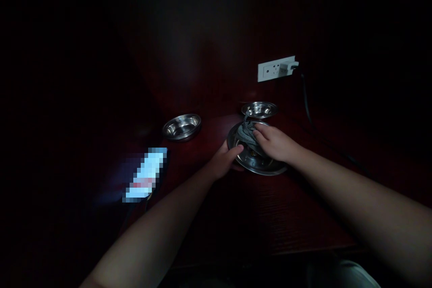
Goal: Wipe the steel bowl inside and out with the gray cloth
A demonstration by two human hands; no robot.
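Note:
My left hand (227, 160) grips the left rim of a shiny metal bowl (258, 165), its thumb over the edge and its other fingers hidden underneath. The bowl is tilted a little above the dark red table. In my right hand (274, 141) is a grey-green cloth (247, 133), bunched up and pressed against the inside of the bowl. One end of the cloth sticks up past the far rim. Behind the held bowl stands a second metal bowl (259, 109). Further left sit what look like stacked metal bowls (182, 127).
A lit phone screen (146, 175), blurred out, is at the left with a cable near it. On the back wall is a white socket plate (276, 69) with a plug in it. Its dark cord (306, 101) runs down to the right. The surroundings are very dark.

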